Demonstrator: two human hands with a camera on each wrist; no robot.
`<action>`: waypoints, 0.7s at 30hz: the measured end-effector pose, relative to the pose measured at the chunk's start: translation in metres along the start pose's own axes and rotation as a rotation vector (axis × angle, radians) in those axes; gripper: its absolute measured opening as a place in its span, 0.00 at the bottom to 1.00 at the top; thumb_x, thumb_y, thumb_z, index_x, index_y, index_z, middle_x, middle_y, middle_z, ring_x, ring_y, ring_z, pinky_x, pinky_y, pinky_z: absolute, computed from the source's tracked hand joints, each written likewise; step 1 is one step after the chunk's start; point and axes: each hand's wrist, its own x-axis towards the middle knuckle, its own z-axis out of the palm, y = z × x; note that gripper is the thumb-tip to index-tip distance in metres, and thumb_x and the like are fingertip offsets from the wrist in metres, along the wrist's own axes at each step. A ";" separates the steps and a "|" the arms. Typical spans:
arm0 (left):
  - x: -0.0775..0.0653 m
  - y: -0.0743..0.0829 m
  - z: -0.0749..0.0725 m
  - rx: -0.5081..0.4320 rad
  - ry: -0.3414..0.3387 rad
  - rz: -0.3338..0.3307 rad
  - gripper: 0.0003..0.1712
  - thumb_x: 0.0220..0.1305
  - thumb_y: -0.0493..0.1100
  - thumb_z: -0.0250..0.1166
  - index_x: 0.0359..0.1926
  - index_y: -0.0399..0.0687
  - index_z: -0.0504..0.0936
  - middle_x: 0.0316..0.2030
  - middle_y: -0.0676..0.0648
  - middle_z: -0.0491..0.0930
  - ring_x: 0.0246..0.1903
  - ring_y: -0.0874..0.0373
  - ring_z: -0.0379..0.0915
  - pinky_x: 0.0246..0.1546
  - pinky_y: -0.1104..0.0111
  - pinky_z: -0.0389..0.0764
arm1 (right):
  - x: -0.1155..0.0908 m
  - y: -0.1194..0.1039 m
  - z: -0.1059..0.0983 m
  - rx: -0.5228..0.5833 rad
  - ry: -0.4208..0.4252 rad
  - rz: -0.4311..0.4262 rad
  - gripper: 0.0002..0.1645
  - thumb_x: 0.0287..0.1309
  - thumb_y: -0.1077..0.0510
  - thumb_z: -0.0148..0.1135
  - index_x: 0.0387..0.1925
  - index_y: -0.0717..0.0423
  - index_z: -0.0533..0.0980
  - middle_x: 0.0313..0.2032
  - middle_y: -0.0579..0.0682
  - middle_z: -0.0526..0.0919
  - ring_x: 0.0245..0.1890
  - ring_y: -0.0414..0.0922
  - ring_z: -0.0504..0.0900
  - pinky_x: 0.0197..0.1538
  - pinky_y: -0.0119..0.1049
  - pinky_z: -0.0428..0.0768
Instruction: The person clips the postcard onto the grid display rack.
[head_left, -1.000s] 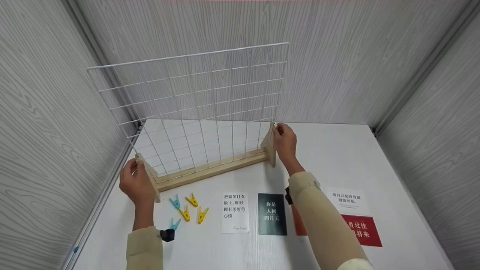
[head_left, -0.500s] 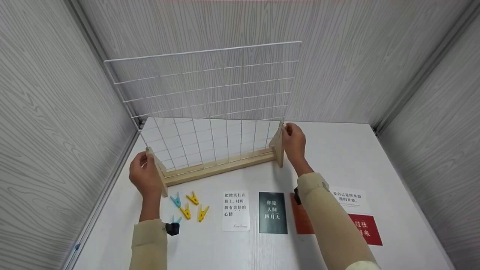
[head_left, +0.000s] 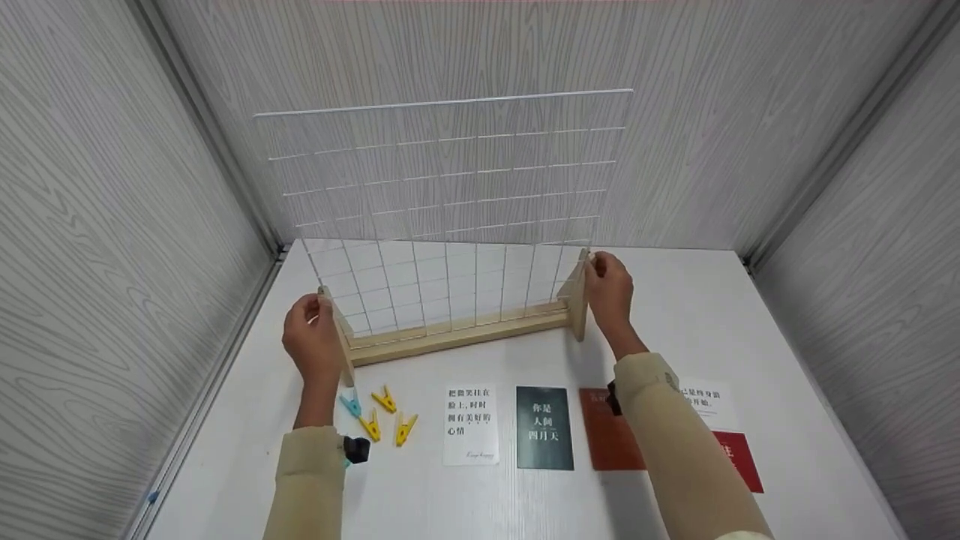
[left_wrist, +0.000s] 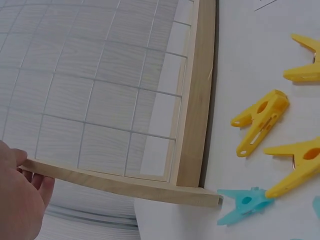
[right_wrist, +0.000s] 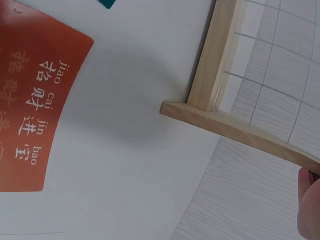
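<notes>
A white wire grid panel (head_left: 442,102) stands in a pale wooden stand (head_left: 461,340), which sits slightly askew on the table. My left hand (head_left: 313,343) pinches the upper end of the stand's left side board (head_left: 339,326); the left wrist view shows thumb and fingers around that board (left_wrist: 120,186). At the other end, my right hand (head_left: 611,289) grips the top of the right side board (head_left: 577,304). Only part of the right hand (right_wrist: 311,207) shows in the right wrist view. Just in front of the left board lies a blue clothespin (head_left: 350,404).
Yellow clothespins (head_left: 406,430) lie near the left forearm, whose sleeve nearly hides another blue one. In front are a white card (head_left: 470,424), a dark green card (head_left: 544,429) and an orange card (head_left: 609,431). My right sleeve partly covers a red card (head_left: 742,459).
Both hands have moved the stand and its grid to the right across the table. The left end has also swung farther back. The clothespins and cards have stayed in place.
</notes>
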 end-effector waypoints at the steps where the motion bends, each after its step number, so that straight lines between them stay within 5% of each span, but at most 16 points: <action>1: 0.000 0.001 0.002 -0.002 -0.012 -0.002 0.15 0.73 0.43 0.60 0.54 0.40 0.81 0.48 0.42 0.81 0.51 0.53 0.78 0.56 0.62 0.80 | 0.000 0.002 -0.003 -0.001 0.006 0.000 0.15 0.71 0.59 0.58 0.52 0.66 0.78 0.45 0.60 0.83 0.47 0.51 0.81 0.51 0.46 0.81; 21: -0.002 0.016 0.053 -0.087 -0.145 -0.011 0.14 0.74 0.43 0.60 0.55 0.42 0.80 0.49 0.44 0.81 0.52 0.54 0.77 0.56 0.63 0.79 | -0.002 0.031 -0.052 -0.036 0.057 0.037 0.17 0.72 0.57 0.55 0.55 0.64 0.78 0.48 0.60 0.82 0.48 0.51 0.80 0.51 0.45 0.80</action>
